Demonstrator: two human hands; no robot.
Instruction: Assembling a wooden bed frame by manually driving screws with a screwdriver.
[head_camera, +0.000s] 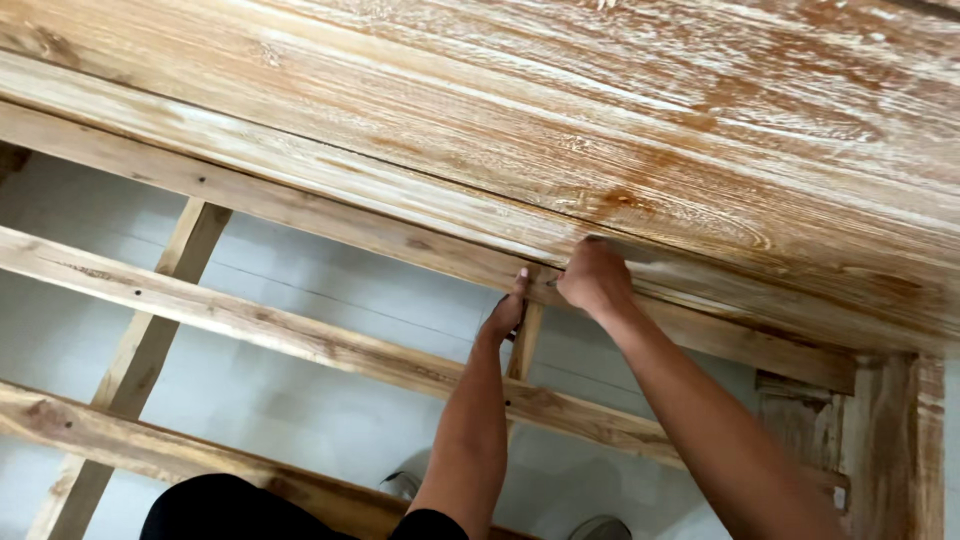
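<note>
A large wooden piece of furniture with a whitewashed plank top (620, 110) fills the upper part of the head view. Under its edge runs a long wooden rail (330, 215). My left hand (507, 312) reaches up to that rail from below, fingers pressed against its lower edge beside a short upright strut (524, 345). My right hand (594, 280) is curled over the rail's upper edge just to the right, fingers tucked into the gap under the top. Whether either hand holds a small item is hidden.
Two lower wooden slats (250, 320) (120, 440) run parallel below the rail, crossed by an upright strut (150, 340). A thick leg (900, 440) stands at the right. Pale tiled floor (330, 280) shows between slats. Grey shoes (600, 527) appear at the bottom.
</note>
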